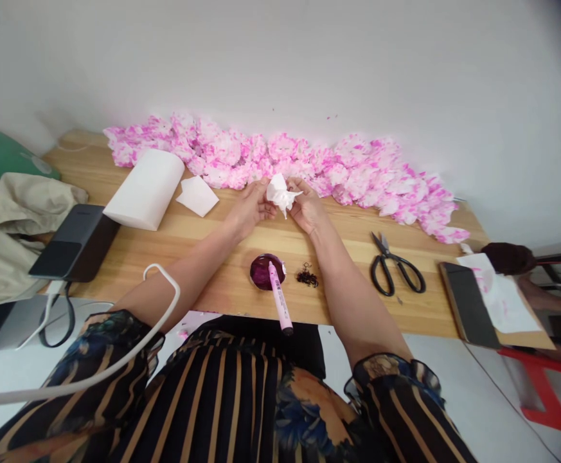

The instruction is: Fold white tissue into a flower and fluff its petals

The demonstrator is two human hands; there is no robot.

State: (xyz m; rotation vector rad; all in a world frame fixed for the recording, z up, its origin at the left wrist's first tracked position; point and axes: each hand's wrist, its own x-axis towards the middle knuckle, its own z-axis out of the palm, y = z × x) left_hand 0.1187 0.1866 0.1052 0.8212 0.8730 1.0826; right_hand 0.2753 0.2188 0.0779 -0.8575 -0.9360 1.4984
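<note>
A crumpled white tissue-paper flower is held between my two hands, in front of the row of pink and white paper flowers. My left hand grips its left side, fingers curled. On the other side my right hand pinches it with bent fingers. Nearer to me, a pink marker leans across a small round dish of dark purple liquid. Right of the dish lies a little heap of dark, thread-like bits.
Black-handled scissors lie partly open at the right. A dark phone-like slab and pink-stained paper occupy the right end. To the left are a white paper stack, a folded sheet and a black power bank with cables.
</note>
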